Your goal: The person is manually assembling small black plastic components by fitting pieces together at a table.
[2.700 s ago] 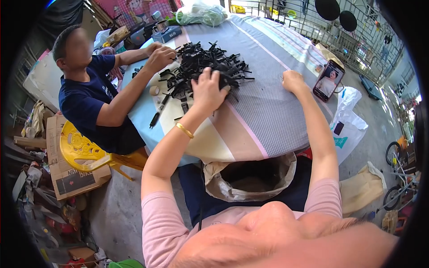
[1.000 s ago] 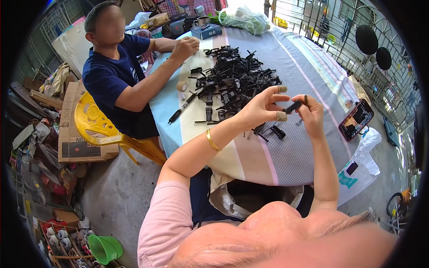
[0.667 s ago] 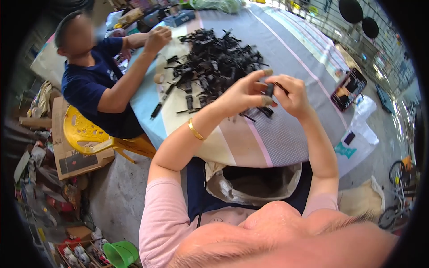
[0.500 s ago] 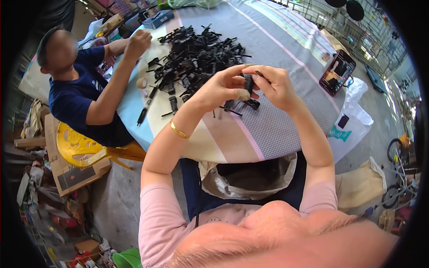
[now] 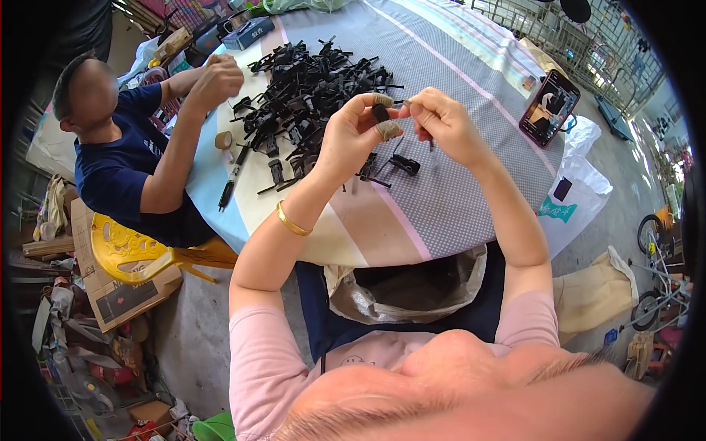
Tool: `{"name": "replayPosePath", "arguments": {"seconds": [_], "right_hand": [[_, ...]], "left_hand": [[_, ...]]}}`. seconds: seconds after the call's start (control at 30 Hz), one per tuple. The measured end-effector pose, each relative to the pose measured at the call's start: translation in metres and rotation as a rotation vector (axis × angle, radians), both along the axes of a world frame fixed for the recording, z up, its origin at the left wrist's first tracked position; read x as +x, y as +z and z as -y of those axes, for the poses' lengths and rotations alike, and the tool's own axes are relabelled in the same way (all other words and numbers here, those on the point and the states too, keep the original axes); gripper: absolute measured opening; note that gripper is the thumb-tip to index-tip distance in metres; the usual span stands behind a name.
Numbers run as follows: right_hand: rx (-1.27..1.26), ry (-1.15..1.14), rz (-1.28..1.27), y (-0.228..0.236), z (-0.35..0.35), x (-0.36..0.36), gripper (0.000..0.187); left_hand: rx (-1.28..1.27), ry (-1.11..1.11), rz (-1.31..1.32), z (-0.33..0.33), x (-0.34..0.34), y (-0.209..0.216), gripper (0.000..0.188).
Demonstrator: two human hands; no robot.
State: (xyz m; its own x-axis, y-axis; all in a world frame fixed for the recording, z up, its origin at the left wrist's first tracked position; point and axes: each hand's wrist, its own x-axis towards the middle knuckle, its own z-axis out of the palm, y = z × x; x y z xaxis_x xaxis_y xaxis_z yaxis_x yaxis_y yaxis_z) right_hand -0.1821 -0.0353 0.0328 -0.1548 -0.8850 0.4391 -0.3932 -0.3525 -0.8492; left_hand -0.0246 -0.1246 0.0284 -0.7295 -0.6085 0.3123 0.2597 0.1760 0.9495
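Note:
My left hand point(image 5: 351, 136), with tan tape around its thumb and a fingertip, pinches a small black buckle-like piece point(image 5: 380, 112) above the table. Close beside it, my right hand point(image 5: 444, 126) has thumb and fingers pressed together. A thin dark strip point(image 5: 432, 145) shows below its fingers; its full shape is hidden. Behind and left of my hands lies a heap of black buckle-like pieces point(image 5: 309, 95) with thin straps. One loose black piece point(image 5: 404, 164) rests on the cloth below my hands.
A round table wears a patterned cloth point(image 5: 471, 191). Across it, left, a person in a dark blue shirt point(image 5: 121, 165) raises both hands. A tape roll point(image 5: 223, 140) and black pen-like tool point(image 5: 234, 178) lie nearby. A phone point(image 5: 549, 109) stands right; an open sack point(image 5: 346, 298) is at my lap.
My hands have drawn slightly apart, and the black piece in my left hand shows turned differently. The loose piece below is more exposed. The other person's hands have shifted slightly.

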Motion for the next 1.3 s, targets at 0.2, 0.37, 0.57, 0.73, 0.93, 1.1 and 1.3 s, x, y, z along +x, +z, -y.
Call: {"name": "replayPosePath", "arguments": {"seconds": [0.2,0.37,0.57,0.73,0.93,1.1,1.3], "right_hand": [[0.13,0.07,0.141,0.009,-0.005,0.008,0.019],[0.042,0.028,0.122,0.0,0.001,0.009,0.016],[0.072,0.04,0.145,-0.002,0.001,0.015,0.016],[0.105,0.014,0.183,0.001,-0.005,0.023,0.018],[-0.017,-0.172,-0.116,0.005,-0.002,0.008,0.02],[-0.218,-0.149,-0.208,0.012,-0.004,-0.005,0.02],[0.048,-0.043,-0.146,0.006,-0.007,0.009,0.021]], "left_hand": [[-0.109,0.098,-0.01,0.001,-0.001,-0.003,0.028],[-0.145,0.133,-0.002,-0.003,-0.002,-0.005,0.027],[-0.275,0.23,-0.02,-0.009,0.0,-0.004,0.023],[-0.487,0.336,-0.031,-0.014,0.003,-0.001,0.02],[-0.422,0.372,0.131,-0.012,0.001,0.008,0.051],[-0.476,0.286,0.28,-0.016,0.004,0.014,0.059],[-0.715,0.231,0.151,-0.017,0.001,0.003,0.058]]}}
